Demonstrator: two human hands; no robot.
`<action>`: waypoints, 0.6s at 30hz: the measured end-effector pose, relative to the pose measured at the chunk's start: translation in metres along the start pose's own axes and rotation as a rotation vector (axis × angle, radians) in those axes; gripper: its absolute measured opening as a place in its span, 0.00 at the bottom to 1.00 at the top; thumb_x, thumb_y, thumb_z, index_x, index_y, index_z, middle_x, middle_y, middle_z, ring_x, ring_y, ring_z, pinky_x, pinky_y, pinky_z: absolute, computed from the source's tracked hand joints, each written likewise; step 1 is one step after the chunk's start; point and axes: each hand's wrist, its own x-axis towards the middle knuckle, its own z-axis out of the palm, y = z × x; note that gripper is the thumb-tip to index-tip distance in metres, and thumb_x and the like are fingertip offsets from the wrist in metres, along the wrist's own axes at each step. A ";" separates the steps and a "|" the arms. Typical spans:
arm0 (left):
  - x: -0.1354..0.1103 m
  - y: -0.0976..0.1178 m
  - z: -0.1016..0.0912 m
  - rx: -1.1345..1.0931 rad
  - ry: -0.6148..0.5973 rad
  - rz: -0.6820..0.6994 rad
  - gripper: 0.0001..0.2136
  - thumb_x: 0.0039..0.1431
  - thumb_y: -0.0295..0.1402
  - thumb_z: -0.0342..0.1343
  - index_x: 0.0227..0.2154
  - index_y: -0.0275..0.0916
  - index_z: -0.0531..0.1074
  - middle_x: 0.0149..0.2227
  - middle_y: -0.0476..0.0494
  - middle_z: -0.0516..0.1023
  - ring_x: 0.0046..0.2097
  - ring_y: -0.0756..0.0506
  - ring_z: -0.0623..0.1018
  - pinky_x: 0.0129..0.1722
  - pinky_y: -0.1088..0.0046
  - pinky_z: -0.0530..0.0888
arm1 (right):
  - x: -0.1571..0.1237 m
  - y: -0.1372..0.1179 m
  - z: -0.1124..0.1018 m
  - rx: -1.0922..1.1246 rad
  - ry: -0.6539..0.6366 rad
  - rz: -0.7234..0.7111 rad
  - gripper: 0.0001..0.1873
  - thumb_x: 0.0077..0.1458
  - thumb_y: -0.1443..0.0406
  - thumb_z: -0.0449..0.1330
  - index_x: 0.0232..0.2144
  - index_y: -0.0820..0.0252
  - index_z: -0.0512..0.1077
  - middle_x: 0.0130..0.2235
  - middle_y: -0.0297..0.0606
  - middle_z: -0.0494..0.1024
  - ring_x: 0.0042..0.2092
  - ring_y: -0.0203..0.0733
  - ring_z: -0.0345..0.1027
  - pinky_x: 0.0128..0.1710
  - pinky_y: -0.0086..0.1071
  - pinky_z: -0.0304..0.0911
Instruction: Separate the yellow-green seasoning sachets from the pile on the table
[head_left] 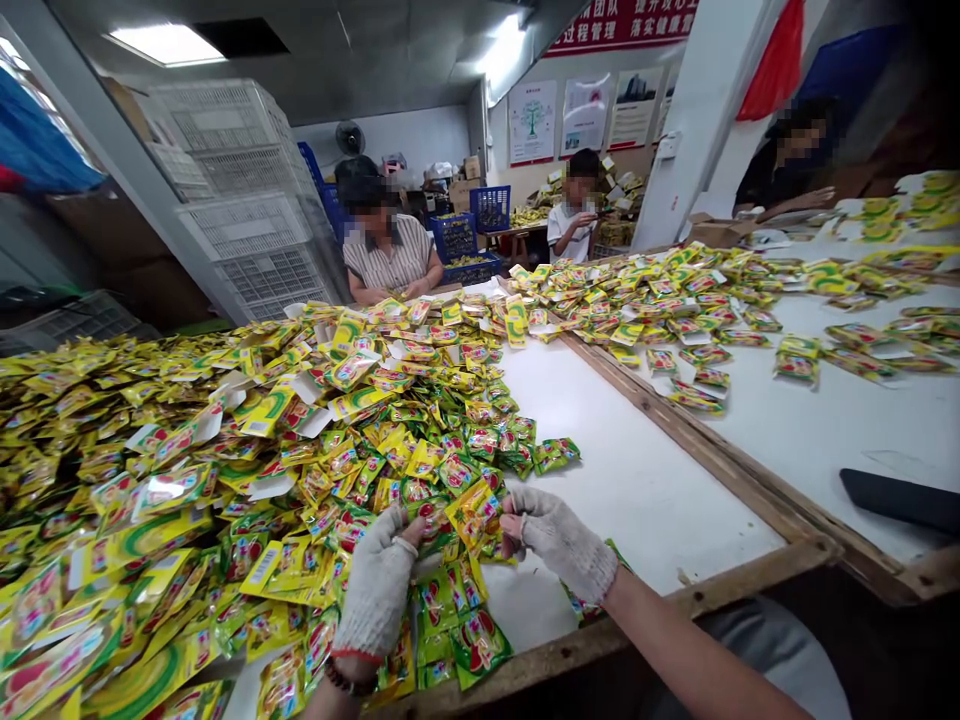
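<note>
Both my hands wear white knitted gloves with bare fingertips. My left hand [377, 580] is closed at the near edge of the pile, its thumb and fingers on a small green candy packet [433, 522]. My right hand [559, 540] pinches the right side of a yellow candy packet [475, 512], which is held up beside the green one. Below them, several green packets [444, 605] lie together near the table's front edge. The large pile of yellow and green packets [360, 470] spreads to the left and behind my hands. Part of another packet shows under my right wrist.
Wooden strips [675, 430] edge and divide the white tabletop [615, 450]. More packets [675, 300] lie beyond the divider, and a dark flat object [900, 500] rests at right. Three people sit around the tables. White crates [240, 190] stand stacked at back left.
</note>
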 end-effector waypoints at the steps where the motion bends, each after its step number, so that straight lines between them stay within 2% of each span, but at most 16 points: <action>1: -0.004 -0.003 0.005 -0.080 -0.007 -0.013 0.23 0.42 0.46 0.58 0.39 0.39 0.62 0.40 0.51 0.69 0.37 0.58 0.72 0.37 0.76 0.78 | -0.002 0.000 0.002 0.003 0.017 -0.006 0.18 0.47 0.55 0.58 0.33 0.64 0.62 0.23 0.31 0.72 0.25 0.27 0.66 0.25 0.19 0.58; 6: -0.019 -0.002 0.024 -0.303 -0.052 -0.052 0.21 0.43 0.43 0.60 0.37 0.38 0.61 0.41 0.50 0.72 0.38 0.57 0.75 0.39 0.75 0.79 | -0.008 -0.002 0.016 -0.037 0.136 0.046 0.17 0.45 0.55 0.59 0.29 0.65 0.64 0.21 0.30 0.68 0.22 0.25 0.62 0.24 0.20 0.58; 9: -0.022 -0.002 0.027 -0.305 -0.058 -0.057 0.23 0.42 0.42 0.61 0.39 0.39 0.61 0.46 0.47 0.73 0.38 0.55 0.77 0.37 0.76 0.78 | -0.011 0.001 0.021 -0.134 0.121 0.038 0.18 0.48 0.53 0.57 0.30 0.65 0.65 0.23 0.31 0.69 0.24 0.25 0.63 0.25 0.19 0.58; 12: -0.024 -0.008 0.029 -0.260 -0.077 -0.029 0.24 0.42 0.43 0.60 0.41 0.39 0.62 0.46 0.45 0.73 0.37 0.55 0.76 0.35 0.78 0.77 | -0.012 0.003 0.021 -0.211 0.091 -0.066 0.23 0.49 0.51 0.57 0.37 0.64 0.66 0.36 0.38 0.74 0.34 0.28 0.68 0.33 0.21 0.64; 15: -0.028 -0.014 0.032 -0.175 -0.178 0.015 0.22 0.43 0.44 0.59 0.39 0.36 0.64 0.42 0.44 0.74 0.33 0.57 0.74 0.33 0.81 0.75 | -0.009 0.003 0.025 -0.226 0.021 -0.110 0.28 0.48 0.50 0.57 0.47 0.62 0.63 0.47 0.42 0.72 0.44 0.33 0.69 0.43 0.25 0.67; 18: -0.025 -0.011 0.025 0.106 -0.173 0.177 0.19 0.48 0.47 0.54 0.33 0.34 0.67 0.35 0.46 0.74 0.31 0.59 0.70 0.33 0.84 0.70 | -0.006 0.005 0.029 -0.274 -0.015 -0.094 0.26 0.51 0.50 0.54 0.46 0.62 0.65 0.43 0.42 0.74 0.35 0.31 0.68 0.36 0.25 0.67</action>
